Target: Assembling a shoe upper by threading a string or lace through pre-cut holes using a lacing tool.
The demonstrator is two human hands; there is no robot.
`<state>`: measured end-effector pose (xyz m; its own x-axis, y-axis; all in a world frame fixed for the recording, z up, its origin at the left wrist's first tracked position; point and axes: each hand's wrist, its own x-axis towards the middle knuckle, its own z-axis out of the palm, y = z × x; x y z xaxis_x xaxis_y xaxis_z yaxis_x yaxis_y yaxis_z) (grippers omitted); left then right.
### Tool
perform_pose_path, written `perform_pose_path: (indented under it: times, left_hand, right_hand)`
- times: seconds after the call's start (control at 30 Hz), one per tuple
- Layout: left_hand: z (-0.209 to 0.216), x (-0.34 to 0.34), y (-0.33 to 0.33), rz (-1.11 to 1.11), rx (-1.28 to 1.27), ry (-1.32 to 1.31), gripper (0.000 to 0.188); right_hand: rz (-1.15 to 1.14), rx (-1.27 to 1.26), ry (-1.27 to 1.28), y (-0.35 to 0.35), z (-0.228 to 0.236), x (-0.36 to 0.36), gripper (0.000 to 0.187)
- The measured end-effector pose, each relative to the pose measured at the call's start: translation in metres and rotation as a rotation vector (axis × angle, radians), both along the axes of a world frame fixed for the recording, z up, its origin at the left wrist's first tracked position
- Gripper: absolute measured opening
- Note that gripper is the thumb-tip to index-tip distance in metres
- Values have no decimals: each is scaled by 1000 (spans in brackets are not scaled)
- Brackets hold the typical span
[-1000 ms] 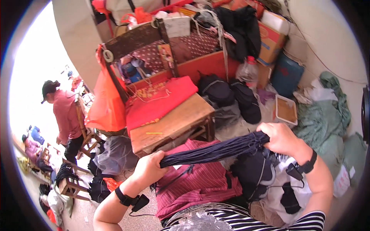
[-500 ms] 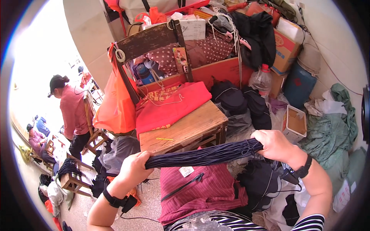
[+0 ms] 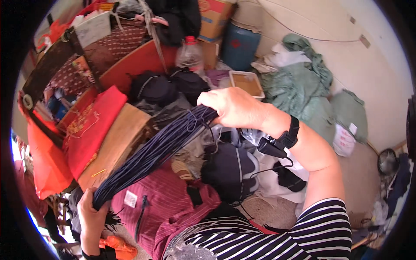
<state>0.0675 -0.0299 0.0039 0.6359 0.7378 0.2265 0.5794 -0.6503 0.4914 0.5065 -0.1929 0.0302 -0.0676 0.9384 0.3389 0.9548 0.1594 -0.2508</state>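
1. Cream wall (image 3: pixel 312 26) runs along the upper right of a crowded room, a thin cable hanging across it. Below it lie heaped green sacks (image 3: pixel 299 97), with a blue barrel (image 3: pixel 239 45) and a cardboard box (image 3: pixel 215 18) further left.
2. On the left, a wooden chair (image 3: pixel 128 125) has a red cloth (image 3: pixel 97 132) spread over part of its seat. A thin yellow strip (image 3: pixel 98 173) lies on the bare wood near the front edge, and an orange plastic bag (image 3: pixel 45 160) hangs beside the chair.
3. Stretched between the person's two hands is a bundle of navy cords (image 3: pixel 151 151), slanting from lower left to upper right above the lap. A thin cord is tied around it near its upper end.
4. The right hand (image 3: pixel 232 106) is closed around that upper end, thumb and fingers pressed together on the strands. It wears a black wristband (image 3: pixel 291 134).
5. The left hand (image 3: pixel 92 212), lower and nearer the chair, clasps the opposite end between thumb and fingers.
6. Under the cords, a maroon striped garment (image 3: pixel 167 208) with a white label (image 3: pixel 130 199) and a dark zip covers the lap.
7. Just right of it sits a dark rounded cloth bundle (image 3: pixel 223 169) with pale edging.
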Motion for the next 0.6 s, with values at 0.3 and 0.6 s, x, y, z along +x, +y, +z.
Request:
perform_pose_path:
  times: [0.3, 0.6]
  left_hand:
    - [-13, 83, 7, -200, -36, 34, 36]
    - [-9, 145, -27, -367, -33, 82, 37]
  right_hand:
    - [-278, -76, 15, -102, 5, 32, 27]
    - [-562, -177, 231, -191, -50, 54, 33]
